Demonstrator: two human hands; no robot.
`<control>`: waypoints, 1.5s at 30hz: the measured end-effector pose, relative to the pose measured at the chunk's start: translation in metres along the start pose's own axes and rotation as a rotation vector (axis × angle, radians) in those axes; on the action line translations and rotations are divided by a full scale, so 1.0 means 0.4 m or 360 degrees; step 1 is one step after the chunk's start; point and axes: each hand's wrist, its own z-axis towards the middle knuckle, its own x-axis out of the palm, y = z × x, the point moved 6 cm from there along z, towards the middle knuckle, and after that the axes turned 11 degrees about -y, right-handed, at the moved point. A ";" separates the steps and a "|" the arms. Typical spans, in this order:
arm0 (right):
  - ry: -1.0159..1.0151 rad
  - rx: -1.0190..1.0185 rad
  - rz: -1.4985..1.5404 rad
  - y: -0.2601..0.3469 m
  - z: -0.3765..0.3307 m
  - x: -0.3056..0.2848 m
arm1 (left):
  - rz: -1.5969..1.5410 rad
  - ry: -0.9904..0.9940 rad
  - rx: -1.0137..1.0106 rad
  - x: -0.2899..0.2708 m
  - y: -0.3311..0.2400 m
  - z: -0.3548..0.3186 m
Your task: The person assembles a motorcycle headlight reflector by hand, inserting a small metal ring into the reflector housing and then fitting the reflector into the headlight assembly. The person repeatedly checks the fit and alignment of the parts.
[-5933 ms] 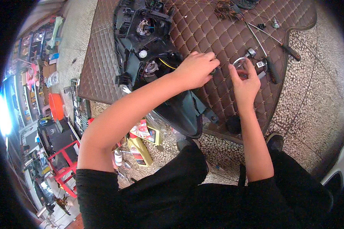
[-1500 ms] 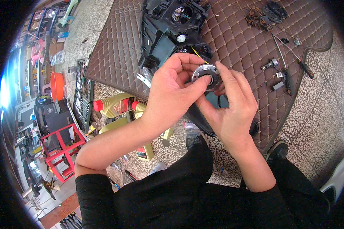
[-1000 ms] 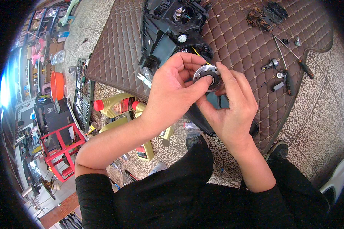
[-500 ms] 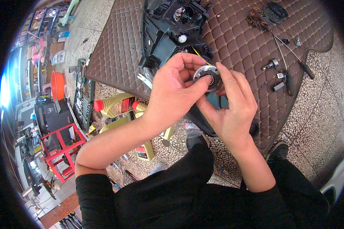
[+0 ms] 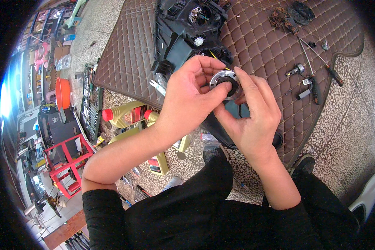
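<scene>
Between my hands is a round part with a silver metal rim (image 5: 216,78) and a black inner ring. My left hand (image 5: 191,87) grips it, thumb pressed on the black centre and fingers curled behind the rim. My right hand (image 5: 254,108) pinches it from the right, index finger at the upper edge. The right thumb's tip is hidden behind my left thumb. Just beyond lies a black car headlight housing (image 5: 171,46), with a yellow wire (image 5: 213,54) showing near my left fingers. The housing runs on beneath my hands, partly covered by them.
The housing rests on a brown quilted mat (image 5: 254,37). To the right lie a screwdriver (image 5: 336,78), a small bulb unit (image 5: 295,70) and a black strap bundle (image 5: 282,20). Oil bottles with red caps (image 5: 123,114), a tool case (image 5: 90,100) and a red metal frame (image 5: 66,160) stand left.
The round part has tilted slightly and shifted a little between my fingers, with my left thumb covering more of its centre. Both hands keep nearly the same place.
</scene>
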 end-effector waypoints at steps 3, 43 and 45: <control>0.0009 0.0004 0.0006 -0.002 0.000 0.002 | 0.0054 0.0017 -0.0004 -0.003 0.000 0.004; 0.0177 0.0075 0.0145 -0.004 0.013 0.002 | 0.0119 0.0203 0.0006 -0.016 -0.029 0.027; 0.0186 0.0084 0.0153 -0.004 0.011 0.003 | 0.0138 0.0208 -0.0009 -0.017 -0.029 0.028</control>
